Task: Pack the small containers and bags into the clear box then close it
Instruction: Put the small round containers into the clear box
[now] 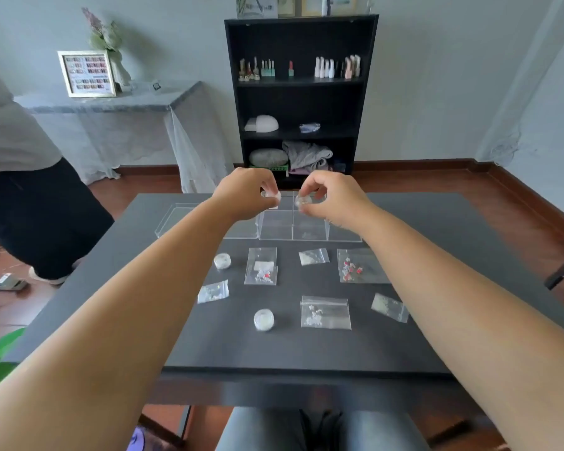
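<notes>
Dark table (437, 320): six bags, four containers

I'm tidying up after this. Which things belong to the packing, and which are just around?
Packing: clear box, lid, two jars on the table, six bags, a small container in each hand.
Around: shelf, polish bottles, framed chart, vase.

soft even daylight, barely any shadows, slightly soft focus overall, heavy wide-angle stretch at the edges

6 bags (325, 312) and 2 jars (263, 319) lie before the box (310, 227), its lid (173, 218) apparently left.
</notes>
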